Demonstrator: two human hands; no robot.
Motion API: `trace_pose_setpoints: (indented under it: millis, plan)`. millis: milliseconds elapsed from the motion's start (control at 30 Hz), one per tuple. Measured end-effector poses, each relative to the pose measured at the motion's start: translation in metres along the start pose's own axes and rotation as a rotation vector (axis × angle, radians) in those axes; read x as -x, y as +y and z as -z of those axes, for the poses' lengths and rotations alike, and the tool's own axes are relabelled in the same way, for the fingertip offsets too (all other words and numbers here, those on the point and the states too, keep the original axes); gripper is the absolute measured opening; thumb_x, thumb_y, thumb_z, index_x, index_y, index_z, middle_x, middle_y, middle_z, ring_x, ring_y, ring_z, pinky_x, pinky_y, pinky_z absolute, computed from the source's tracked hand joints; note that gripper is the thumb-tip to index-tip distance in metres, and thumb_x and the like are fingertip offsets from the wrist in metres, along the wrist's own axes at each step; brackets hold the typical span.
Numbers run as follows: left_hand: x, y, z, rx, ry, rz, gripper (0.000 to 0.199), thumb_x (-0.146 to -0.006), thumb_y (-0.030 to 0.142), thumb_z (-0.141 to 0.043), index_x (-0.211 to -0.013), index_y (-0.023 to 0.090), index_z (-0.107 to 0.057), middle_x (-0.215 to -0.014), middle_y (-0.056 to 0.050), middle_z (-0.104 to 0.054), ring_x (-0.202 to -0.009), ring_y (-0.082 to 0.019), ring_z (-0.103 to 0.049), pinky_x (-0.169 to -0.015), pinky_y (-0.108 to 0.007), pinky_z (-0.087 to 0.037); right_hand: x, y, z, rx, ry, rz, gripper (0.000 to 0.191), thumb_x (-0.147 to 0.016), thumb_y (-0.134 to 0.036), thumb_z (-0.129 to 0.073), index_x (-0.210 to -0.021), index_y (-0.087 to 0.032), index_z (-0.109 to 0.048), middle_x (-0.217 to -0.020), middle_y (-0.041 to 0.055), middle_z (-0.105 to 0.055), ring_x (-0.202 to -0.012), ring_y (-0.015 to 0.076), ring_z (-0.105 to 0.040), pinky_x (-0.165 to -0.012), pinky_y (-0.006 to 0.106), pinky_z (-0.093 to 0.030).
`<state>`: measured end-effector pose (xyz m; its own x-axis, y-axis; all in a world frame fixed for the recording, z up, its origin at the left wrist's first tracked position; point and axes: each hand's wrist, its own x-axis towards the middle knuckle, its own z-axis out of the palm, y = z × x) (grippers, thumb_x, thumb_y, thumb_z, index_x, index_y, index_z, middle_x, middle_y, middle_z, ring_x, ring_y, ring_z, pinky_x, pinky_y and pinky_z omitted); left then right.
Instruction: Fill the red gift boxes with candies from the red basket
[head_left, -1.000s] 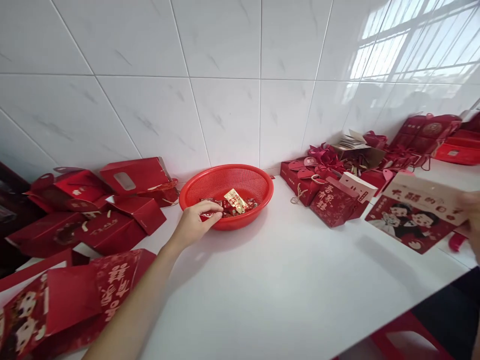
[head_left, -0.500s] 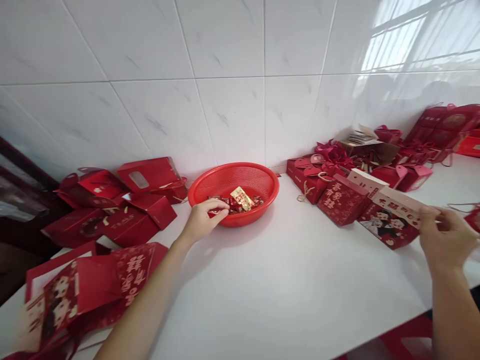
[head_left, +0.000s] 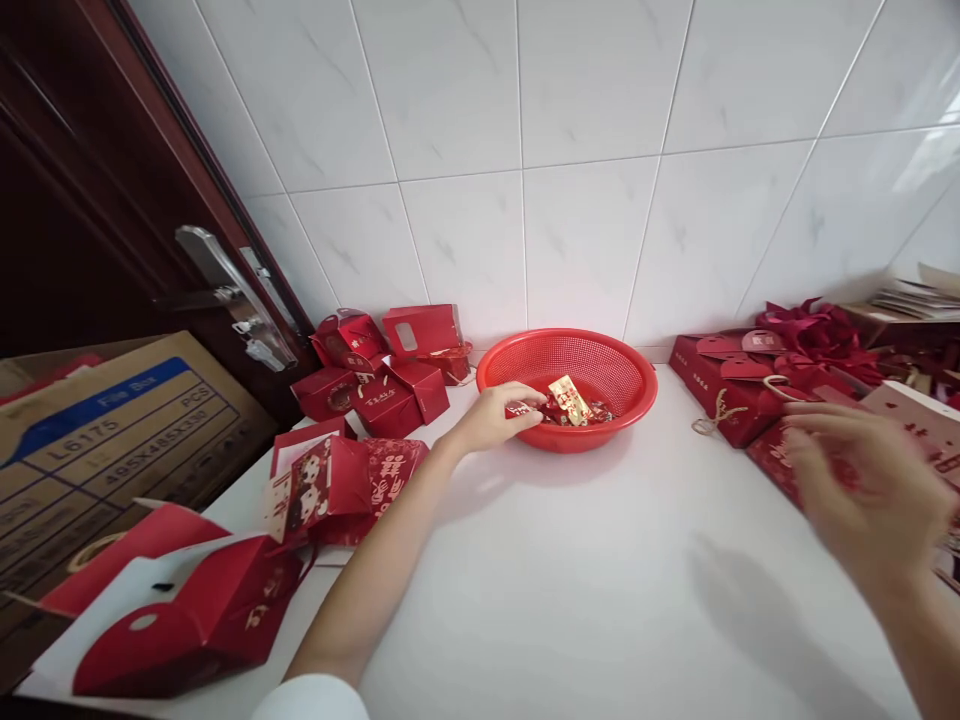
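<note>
My left hand [head_left: 496, 418] reaches over the near left rim of a red plastic colander [head_left: 566, 440]. Its thumb and fingers are apart, close to small red wrapped packets [head_left: 598, 410] inside. A gold packet with red print [head_left: 568, 402] lies on top of them. On the right, my right hand [head_left: 874, 490] is in the air, blurred, with fingers apart and nothing seen in them. Behind it, partly hidden, are a dark red gift box [head_left: 772, 455] and a pale-topped printed box [head_left: 911, 415].
Red gift boxes [head_left: 397, 400] stand in a group at the left. Nearer lies an open red box [head_left: 195, 610]. A cardboard carton [head_left: 135, 450] stands by a dark door with a metal handle [head_left: 225, 290]. Papers [head_left: 919, 295] are at the right, by the tiled wall.
My right hand has let go of the printed box at the right and moved off it. My left hand stays at the colander. The view has swung left, showing the door and carton.
</note>
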<state>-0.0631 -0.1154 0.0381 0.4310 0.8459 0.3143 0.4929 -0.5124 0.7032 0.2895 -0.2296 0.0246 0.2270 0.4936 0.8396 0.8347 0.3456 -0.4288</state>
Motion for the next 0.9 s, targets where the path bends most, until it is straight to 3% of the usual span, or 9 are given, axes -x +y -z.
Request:
trace_pose_setpoints:
  millis: [100,200,267,367,467,533,633,800,900]
  plan:
    - [0.008,-0.003,0.041,-0.084,0.067,0.089,0.041,-0.081,0.042,-0.066,-0.115,0.02,-0.071,-0.128,-0.009,-0.069,-0.116,-0.025,-0.065,-0.104,-0.036,-0.05,0.013,-0.021,-0.043,-0.178,-0.205,0.266,0.007,-0.092,-0.023,-0.059,-0.093,-0.024,-0.066,-0.102,0.0105,-0.072,-0.073,0.0196,-0.069,-0.073,0.037,-0.058]
    - [0.027,-0.016,0.085,-0.253,0.076,0.352,0.05,-0.077,0.048,-0.067,-0.121,0.023,-0.068,-0.131,-0.011,-0.069,-0.118,-0.03,-0.065,-0.097,-0.038,-0.053,0.034,-0.032,-0.056,-0.267,-0.42,0.261,0.011,-0.095,-0.02,-0.055,-0.097,-0.023,-0.065,-0.109,0.0103,-0.069,-0.064,0.0129,-0.065,-0.052,0.025,-0.055]
    - [0.042,-0.027,0.104,-0.404,0.044,0.541,0.059,-0.065,0.048,-0.077,-0.117,0.022,-0.07,-0.124,-0.015,-0.072,-0.114,-0.035,-0.067,-0.09,-0.04,-0.055,0.044,-0.033,-0.055,-0.321,-0.53,0.206,0.012,-0.096,-0.021,-0.053,-0.099,-0.023,-0.066,-0.112,0.0112,-0.067,-0.065,0.0118,-0.064,-0.04,0.019,-0.049]
    - [0.052,-0.038,0.111,-0.527,-0.139,0.763,0.071,-0.051,0.045,-0.083,-0.116,0.02,-0.07,-0.123,-0.016,-0.072,-0.113,-0.037,-0.068,-0.086,-0.037,-0.055,0.051,-0.03,-0.053,-0.388,-0.612,0.139,0.013,-0.097,-0.023,-0.052,-0.099,-0.023,-0.066,-0.114,0.0122,-0.065,-0.066,0.0113,-0.064,-0.036,0.017,-0.048]
    - [0.043,-0.037,0.096,-0.554,-0.295,0.833,0.083,-0.043,0.035,-0.085,-0.123,0.019,-0.068,-0.13,-0.017,-0.068,-0.117,-0.037,-0.066,-0.086,-0.035,-0.055,0.053,-0.028,-0.051,-0.412,-0.658,0.082,0.015,-0.098,-0.026,-0.052,-0.097,-0.022,-0.066,-0.113,0.0131,-0.065,-0.066,0.0123,-0.064,-0.036,0.018,-0.049]
    - [0.032,-0.03,0.08,-0.555,-0.342,0.824,0.09,-0.039,0.029,-0.086,-0.127,0.02,-0.066,-0.133,-0.017,-0.066,-0.115,-0.037,-0.067,-0.084,-0.034,-0.055,0.054,-0.027,-0.05,-0.414,-0.692,0.056,0.017,-0.098,-0.028,-0.05,-0.096,-0.023,-0.065,-0.113,0.0137,-0.065,-0.067,0.0134,-0.065,-0.037,0.02,-0.05]
    - [0.021,-0.01,0.051,-0.531,-0.473,0.722,0.091,-0.047,0.027,-0.083,-0.135,0.024,-0.061,-0.138,-0.015,-0.064,-0.112,-0.034,-0.068,-0.082,-0.033,-0.055,0.057,-0.027,-0.05,-0.419,-0.727,0.041,0.018,-0.099,-0.029,-0.047,-0.098,-0.023,-0.065,-0.115,0.014,-0.065,-0.069,0.0144,-0.066,-0.04,0.022,-0.051]
    - [0.022,0.039,0.013,-0.204,-0.716,0.201,0.068,-0.067,0.026,-0.078,-0.133,0.027,-0.064,-0.139,-0.007,-0.064,-0.127,-0.029,-0.059,-0.103,-0.034,-0.046,0.061,-0.03,-0.052,-0.436,-0.769,0.018,0.02,-0.1,-0.031,-0.045,-0.098,-0.024,-0.064,-0.113,0.0127,-0.066,-0.072,0.0159,-0.067,-0.048,0.026,-0.055]
    - [0.024,0.057,0.008,0.004,-0.699,0.036,0.054,-0.077,0.028,-0.073,-0.13,0.029,-0.067,-0.136,-0.003,-0.066,-0.125,-0.027,-0.06,-0.105,-0.034,-0.046,0.063,-0.036,-0.054,-0.442,-0.798,0.0,0.02,-0.101,-0.035,-0.046,-0.104,-0.024,-0.062,-0.108,0.0113,-0.067,-0.074,0.0173,-0.068,-0.055,0.029,-0.057]
